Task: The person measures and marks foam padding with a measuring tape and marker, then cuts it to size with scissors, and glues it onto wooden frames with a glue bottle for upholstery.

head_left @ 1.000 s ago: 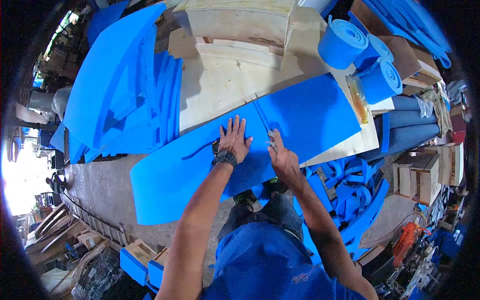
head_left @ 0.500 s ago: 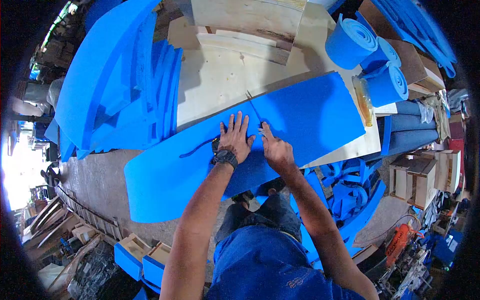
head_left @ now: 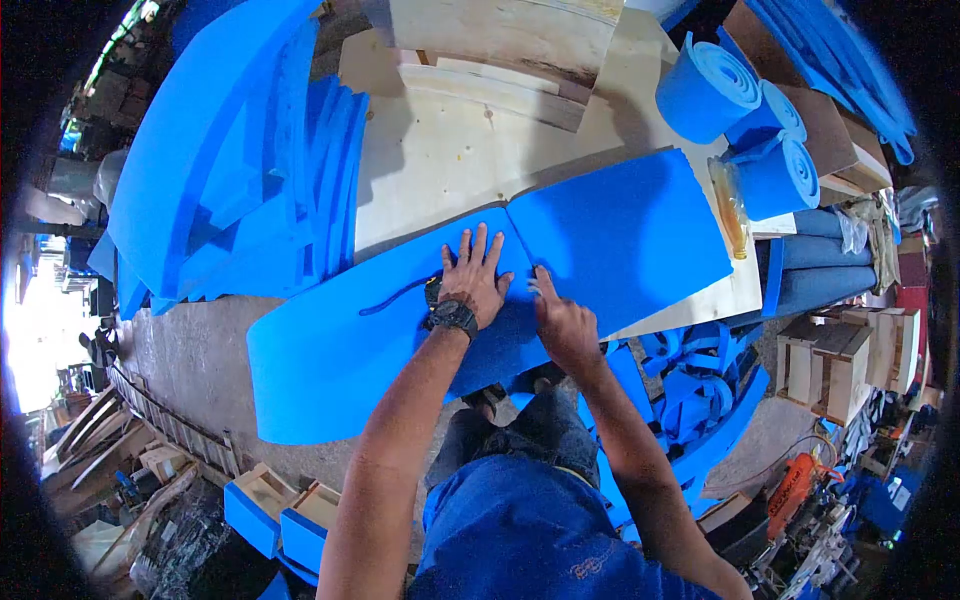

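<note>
A long blue foam sheet [head_left: 340,360] lies across the work surface. My left hand [head_left: 476,284] is flat on it with fingers spread, pressing it down. Close by on the right, my right hand [head_left: 566,328] is closed around a knife [head_left: 535,286], mostly hidden in the fist. A cut [head_left: 518,232] runs from the sheet's far edge toward the knife. Partly hidden behind my left wrist is a black and yellow tape measure [head_left: 433,290] with a dark strap lying on the foam.
Foam rolls [head_left: 705,90] stand at the back right beside a bottle of amber liquid [head_left: 728,205]. Curved foam pieces [head_left: 205,170] are stacked at left. Wooden parts [head_left: 500,50] lie on the plywood [head_left: 430,170]. Foam offcuts [head_left: 700,385] are piled on the floor at right.
My right hand has drawn the knife toward my body and slightly right, and the cut from the far edge has opened. My left hand stays nearly in place on the foam.
</note>
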Demonstrator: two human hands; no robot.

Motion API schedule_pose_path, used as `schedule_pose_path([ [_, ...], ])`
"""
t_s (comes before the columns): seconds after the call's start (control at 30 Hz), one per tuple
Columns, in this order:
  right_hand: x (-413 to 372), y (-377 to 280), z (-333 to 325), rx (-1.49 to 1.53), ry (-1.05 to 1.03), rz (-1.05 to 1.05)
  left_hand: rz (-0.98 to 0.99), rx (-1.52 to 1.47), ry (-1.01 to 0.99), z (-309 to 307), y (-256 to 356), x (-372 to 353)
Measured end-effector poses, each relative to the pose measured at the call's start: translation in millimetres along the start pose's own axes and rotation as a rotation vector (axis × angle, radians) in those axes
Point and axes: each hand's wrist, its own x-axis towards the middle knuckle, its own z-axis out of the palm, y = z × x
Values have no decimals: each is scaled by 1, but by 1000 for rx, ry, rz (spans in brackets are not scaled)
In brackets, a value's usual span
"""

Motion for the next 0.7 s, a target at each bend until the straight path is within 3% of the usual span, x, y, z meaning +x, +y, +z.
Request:
schedule_pose_path([
  [0.2,60,-6,16,-66,45,-23,2,23,-13,-5,3,-1],
  [0.4,25,-2,5,26,113,-59,-16,43,-29,-1,4,1],
  [0.5,11,-7,0,88,-33,84,-13,35,-6,1,2,2],
  [0.6,39,-4,14,-6,82,-19,-9,39,6,3,1,3],
  [0.7,55,-6,14,-56,55,-29,-16,41,-13,-1,4,1],
])
